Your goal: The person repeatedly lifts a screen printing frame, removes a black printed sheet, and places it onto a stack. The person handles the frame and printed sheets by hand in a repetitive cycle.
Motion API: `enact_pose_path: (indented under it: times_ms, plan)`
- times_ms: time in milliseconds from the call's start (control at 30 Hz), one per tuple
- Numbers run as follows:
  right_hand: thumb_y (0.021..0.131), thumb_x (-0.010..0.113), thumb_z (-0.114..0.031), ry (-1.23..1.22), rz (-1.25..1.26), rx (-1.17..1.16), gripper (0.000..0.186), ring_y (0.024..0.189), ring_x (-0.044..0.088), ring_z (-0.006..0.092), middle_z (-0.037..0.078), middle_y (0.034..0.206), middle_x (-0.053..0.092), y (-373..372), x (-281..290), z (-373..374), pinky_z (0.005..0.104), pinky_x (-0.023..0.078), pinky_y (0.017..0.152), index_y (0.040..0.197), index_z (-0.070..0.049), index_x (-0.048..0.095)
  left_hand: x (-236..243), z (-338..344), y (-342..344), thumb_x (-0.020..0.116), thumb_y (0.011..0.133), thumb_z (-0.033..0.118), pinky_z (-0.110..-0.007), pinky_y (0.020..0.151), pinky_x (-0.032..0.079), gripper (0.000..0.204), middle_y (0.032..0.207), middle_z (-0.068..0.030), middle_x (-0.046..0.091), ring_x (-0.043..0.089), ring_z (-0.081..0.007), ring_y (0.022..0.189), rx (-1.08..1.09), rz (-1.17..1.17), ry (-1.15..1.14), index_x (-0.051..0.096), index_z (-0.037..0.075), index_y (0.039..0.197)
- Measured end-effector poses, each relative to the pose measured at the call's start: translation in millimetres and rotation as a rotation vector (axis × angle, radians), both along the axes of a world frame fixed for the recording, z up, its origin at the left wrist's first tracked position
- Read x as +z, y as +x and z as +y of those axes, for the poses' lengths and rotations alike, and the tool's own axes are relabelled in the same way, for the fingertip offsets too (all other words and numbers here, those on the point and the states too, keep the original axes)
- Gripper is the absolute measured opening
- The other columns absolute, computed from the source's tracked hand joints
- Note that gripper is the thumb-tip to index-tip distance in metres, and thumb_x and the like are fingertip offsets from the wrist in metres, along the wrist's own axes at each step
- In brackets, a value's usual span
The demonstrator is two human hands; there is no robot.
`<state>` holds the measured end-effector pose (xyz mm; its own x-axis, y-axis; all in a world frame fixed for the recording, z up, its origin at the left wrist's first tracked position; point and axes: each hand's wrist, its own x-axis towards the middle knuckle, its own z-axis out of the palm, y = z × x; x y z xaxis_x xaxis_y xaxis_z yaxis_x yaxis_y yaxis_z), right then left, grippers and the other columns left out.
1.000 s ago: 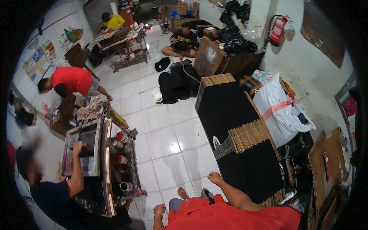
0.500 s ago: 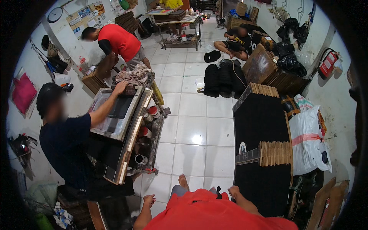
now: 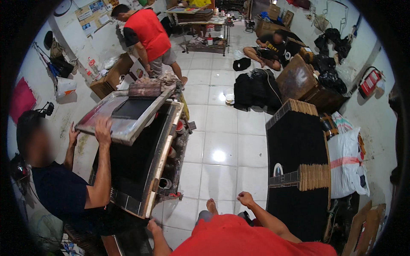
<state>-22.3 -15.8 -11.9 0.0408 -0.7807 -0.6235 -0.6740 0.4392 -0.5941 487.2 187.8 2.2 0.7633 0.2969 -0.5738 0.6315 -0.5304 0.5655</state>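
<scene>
My left hand [image 3: 154,226] hangs low beside the near corner of a long wood-edged printing board [image 3: 149,187]. Its fingers are mostly hidden, and I cannot tell whether it touches the board. Ahead of my body, over the tiled floor, my right hand [image 3: 245,199] has its fingers curled in, with nothing visible in them. It is nearest to the black-covered long table [image 3: 284,209] on my right. At left, a co-worker's hands grip a screen-printing frame [image 3: 136,132], tilted up above the black cloth on the board.
Notched stacks of brown boards [image 3: 314,177] lie on the right-hand table, beside a white sack [image 3: 346,158]. Paint tubs [image 3: 165,183] stand under the left board. A black bundle [image 3: 256,90] lies on the floor ahead. Another person sits beyond it; one in red stands far left.
The co-worker's screen frame has lifted and tilted off the board. My right hand has moved forward and left, away from the right table; my left hand has shifted left toward the board's corner.
</scene>
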Motion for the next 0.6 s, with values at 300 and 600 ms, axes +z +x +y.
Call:
enact_pose_path:
  times_ms: [300,600]
  plan:
    - [0.075,0.067,-0.031,0.144,-0.525,0.315,0.032,0.065,0.061,0.0213,0.012,0.074,0.064,329.6,33.7,-119.5,0.0348,0.049,0.062,0.085,-0.002,0.063,74.3,-28.1,69.6,0.061,0.079,0.016,-0.027,0.049,0.038,0.027,0.094,-0.0130,0.054,0.045,-0.0164,0.059,0.251,0.007,-0.384,0.058,0.002,0.102]
    - [0.084,0.063,-0.013,0.696,-1.602,-0.213,0.017,0.088,0.061,0.0205,0.006,0.093,0.061,468.9,55.9,-176.8,0.0399,0.051,0.079,0.098,-0.008,0.055,143.5,-20.6,53.8,0.064,0.082,0.012,-0.022,0.042,0.035,0.012,0.062,-0.0004,0.050,0.043,-0.0092,0.047,0.028,-0.066,-0.556,0.054,0.006,0.082]
